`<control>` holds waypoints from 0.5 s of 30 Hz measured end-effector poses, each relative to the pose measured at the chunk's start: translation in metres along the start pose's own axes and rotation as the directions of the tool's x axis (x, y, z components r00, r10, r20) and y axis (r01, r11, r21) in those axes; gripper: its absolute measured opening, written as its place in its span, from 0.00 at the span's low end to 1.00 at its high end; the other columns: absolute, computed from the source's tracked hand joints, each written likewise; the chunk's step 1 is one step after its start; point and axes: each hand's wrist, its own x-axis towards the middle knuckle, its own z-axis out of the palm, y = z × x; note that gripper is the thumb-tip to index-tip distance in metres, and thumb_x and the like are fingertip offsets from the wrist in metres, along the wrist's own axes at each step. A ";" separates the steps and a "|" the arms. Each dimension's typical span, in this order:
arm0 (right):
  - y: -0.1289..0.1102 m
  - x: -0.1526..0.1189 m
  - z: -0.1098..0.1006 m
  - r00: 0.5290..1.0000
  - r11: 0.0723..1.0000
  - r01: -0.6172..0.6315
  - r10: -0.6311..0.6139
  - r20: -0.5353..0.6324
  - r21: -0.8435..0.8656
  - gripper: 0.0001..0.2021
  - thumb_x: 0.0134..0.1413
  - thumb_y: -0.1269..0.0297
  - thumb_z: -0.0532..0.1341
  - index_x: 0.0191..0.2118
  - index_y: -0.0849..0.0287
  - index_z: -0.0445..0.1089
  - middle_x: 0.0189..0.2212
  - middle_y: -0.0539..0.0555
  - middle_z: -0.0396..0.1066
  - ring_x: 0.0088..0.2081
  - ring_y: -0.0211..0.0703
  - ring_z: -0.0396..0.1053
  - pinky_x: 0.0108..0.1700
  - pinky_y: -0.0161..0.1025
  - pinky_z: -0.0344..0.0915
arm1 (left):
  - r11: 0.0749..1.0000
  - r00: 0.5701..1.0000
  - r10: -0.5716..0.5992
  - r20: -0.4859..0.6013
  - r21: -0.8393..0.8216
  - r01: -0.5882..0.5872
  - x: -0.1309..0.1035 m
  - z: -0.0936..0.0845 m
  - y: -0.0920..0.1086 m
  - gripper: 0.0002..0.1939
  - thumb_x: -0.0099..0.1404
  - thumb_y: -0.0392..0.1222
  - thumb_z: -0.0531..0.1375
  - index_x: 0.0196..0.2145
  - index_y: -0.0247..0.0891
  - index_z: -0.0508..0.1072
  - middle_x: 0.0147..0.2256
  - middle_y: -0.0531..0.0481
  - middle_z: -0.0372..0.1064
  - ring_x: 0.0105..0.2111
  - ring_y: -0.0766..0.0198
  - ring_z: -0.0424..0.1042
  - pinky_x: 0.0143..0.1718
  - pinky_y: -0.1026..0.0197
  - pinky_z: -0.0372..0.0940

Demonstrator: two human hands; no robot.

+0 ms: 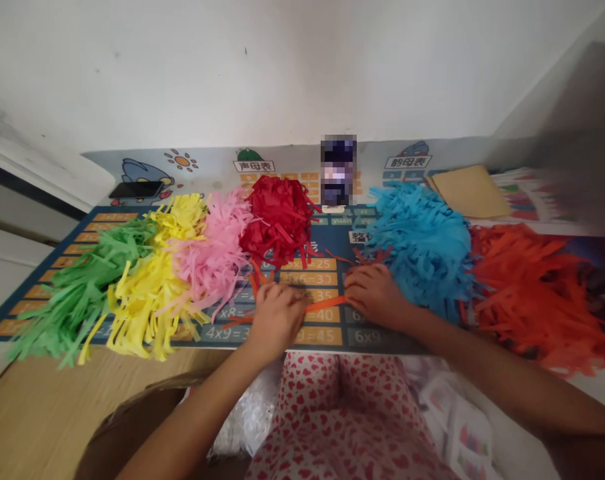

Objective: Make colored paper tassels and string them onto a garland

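Frame centre now: orange strip (326, 304) held straight between left hand (277, 315) and right hand (375, 293), both sets of fingers closed on it; tearing risked if overpulled.

The scene is seen from the wearer's head by one camera, faced forward and tilted down. The worktop (329, 233) is viewed from above at close range and is spread across the middle. The left hand (281, 307) and right hand (372, 293) are seen from behind, near the centre. The wall (282, 80) is caught along the top, the lap (339, 413) at the bottom.
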 end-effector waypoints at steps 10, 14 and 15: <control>-0.008 0.010 0.000 0.954 0.949 0.300 -0.296 0.054 -0.100 0.11 0.63 0.73 0.56 0.35 0.54 0.75 0.43 0.50 0.77 0.53 0.45 0.67 0.61 0.53 0.50 | 0.950 0.970 0.242 0.027 0.196 -0.242 0.015 -0.002 0.017 0.14 0.71 0.43 0.55 0.34 0.37 0.78 0.34 0.45 0.75 0.42 0.53 0.68 0.57 0.41 0.52; -0.004 0.017 0.005 0.992 0.992 0.130 -0.130 0.002 0.002 0.06 0.54 0.72 0.61 0.30 0.56 0.73 0.39 0.50 0.78 0.48 0.45 0.70 0.57 0.51 0.53 | 0.963 0.979 0.206 -0.005 0.177 -0.202 0.018 0.002 0.015 0.12 0.69 0.43 0.56 0.36 0.37 0.78 0.33 0.44 0.75 0.41 0.52 0.69 0.56 0.41 0.52; -0.003 0.019 0.004 0.996 0.996 0.091 -0.092 0.008 0.021 0.05 0.52 0.73 0.62 0.28 0.57 0.72 0.39 0.50 0.78 0.47 0.45 0.70 0.55 0.50 0.54 | 0.966 0.980 0.198 -0.012 0.174 -0.193 0.018 0.003 0.015 0.12 0.69 0.42 0.56 0.37 0.37 0.78 0.34 0.44 0.75 0.41 0.52 0.69 0.55 0.41 0.53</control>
